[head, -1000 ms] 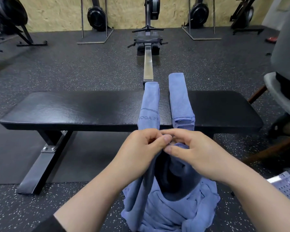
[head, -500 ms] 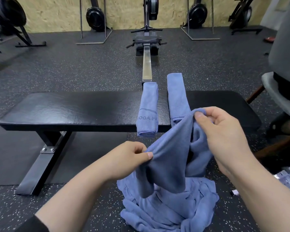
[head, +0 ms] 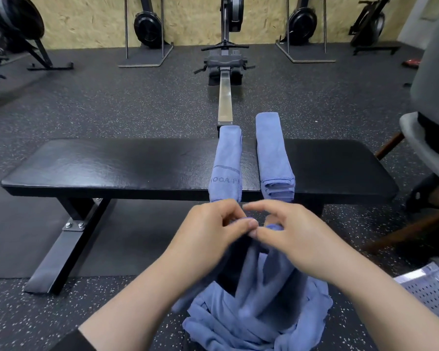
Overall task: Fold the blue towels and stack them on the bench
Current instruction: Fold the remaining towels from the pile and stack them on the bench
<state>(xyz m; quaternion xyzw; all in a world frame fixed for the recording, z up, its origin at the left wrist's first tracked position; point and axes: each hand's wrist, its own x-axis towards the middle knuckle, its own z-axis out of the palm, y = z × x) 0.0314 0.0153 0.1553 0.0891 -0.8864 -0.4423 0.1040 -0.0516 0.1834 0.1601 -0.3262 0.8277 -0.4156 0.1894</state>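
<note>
Towel in hand: a blue towel (head: 254,274) hangs from both my hands at 6 o'clock, in front of the tabletop's near edge, its lower part draped onto the heap beneath.
Left hand: my left hand (head: 213,229) has its fingers curled, thumb and forefinger pinching the towel's top edge.
Right hand: my right hand (head: 289,234) pinches the same edge just beside the left; the thumbs nearly touch.
Key relation: the towel's long axis runs straight down from my hands, and the tabletop (head: 112,168) lies ahead at 12 o'clock, so by my reckoning the cloth must go up and forward once it is folded; both hands are about equally near.
Folded towels: two folded towels lie across the tabletop, long axes pointing away from me, the printed one (head: 227,160) at 12 o'clock and the plain one (head: 273,153) just right of it, a narrow gap between them.
Heap: more loose blue towels (head: 259,323) lie piled on the floor at 6 o'clock.
Surroundings: a rowing machine (head: 224,67) stands beyond the tabletop, a chair (head: 421,133) at 3 o'clock.
In the way: nothing stands between my hands and the tabletop; the near ends of the folded towels overhang its edge and might be brushed.
</note>
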